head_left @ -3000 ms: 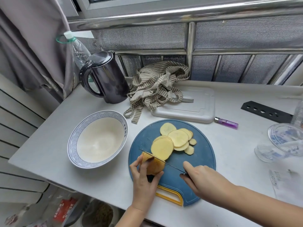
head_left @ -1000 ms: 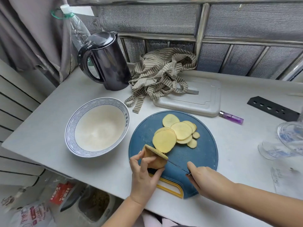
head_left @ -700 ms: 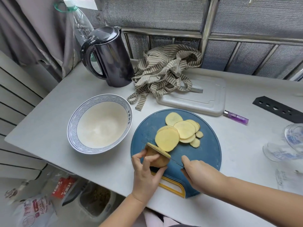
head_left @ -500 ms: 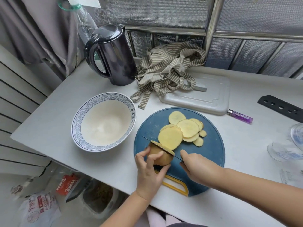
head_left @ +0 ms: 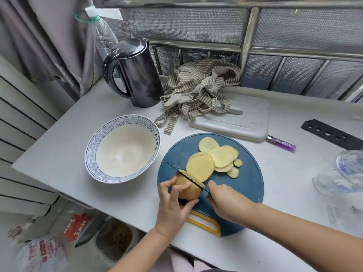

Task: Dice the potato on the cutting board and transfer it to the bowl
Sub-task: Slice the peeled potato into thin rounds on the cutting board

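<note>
Potato (head_left: 188, 190) on cutting board (head_left: 249, 185) – gripped by left hand (head_left: 172, 208), knife (head_left: 184, 176) in it

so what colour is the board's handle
Yellow: the handle sits on the near edge of the blue board, seen best in the head view.

Left hand (head_left: 171, 211) pinches the potato (head_left: 188, 191); right hand (head_left: 225, 202) grips the knife (head_left: 174, 167).

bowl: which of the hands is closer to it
Left. The left hand grips the potato just right of the bowl; the right hand holds the knife farther right, beyond the potato.
</note>
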### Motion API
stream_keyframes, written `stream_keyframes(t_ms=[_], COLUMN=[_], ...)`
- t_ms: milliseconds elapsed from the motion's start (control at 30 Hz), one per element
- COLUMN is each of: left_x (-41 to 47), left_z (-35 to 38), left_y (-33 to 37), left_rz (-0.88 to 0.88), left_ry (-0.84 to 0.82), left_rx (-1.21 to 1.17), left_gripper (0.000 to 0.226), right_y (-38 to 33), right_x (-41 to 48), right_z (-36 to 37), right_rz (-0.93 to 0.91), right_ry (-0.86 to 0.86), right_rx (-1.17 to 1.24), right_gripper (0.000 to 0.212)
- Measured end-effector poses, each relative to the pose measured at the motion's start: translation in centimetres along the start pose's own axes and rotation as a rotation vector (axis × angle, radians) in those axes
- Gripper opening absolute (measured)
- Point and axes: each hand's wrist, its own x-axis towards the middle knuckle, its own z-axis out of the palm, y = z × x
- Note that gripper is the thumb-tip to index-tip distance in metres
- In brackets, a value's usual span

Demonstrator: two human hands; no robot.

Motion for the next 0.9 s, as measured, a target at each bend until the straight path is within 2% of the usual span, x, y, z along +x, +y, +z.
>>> stream_keyframes(t_ms=[233,533,700,900], left_x=[-0.5,-0.5,-0.3,-0.5], left_z=[0.2,0.8,0.7,0.6], left_y=[-0.3,0.3,0.6,0.5], left_rz=[0.011,-0.014,-0.022,-0.034], left_ry=[0.028,0.07,0.059,0.046], left_rx=[-0.022,-0.025,-0.044,-0.054], left_gripper=[0.081,0.082,0.062,0.066], right_y=[2.0,1.8,0.4,0.4], right_x=[-2.8,-1.9,1.1,2.6], right_z=[0.6,0.2,0.2,-0.2], right_rz=[0.039,0.064,0.045,0.044], right_ry=[-0.063,-0.091,-0.054,-0.057], right_rx=[-0.027,-0.044,-0.048,-0.002], right_gripper=[0.022,0.019,0.009,0.008])
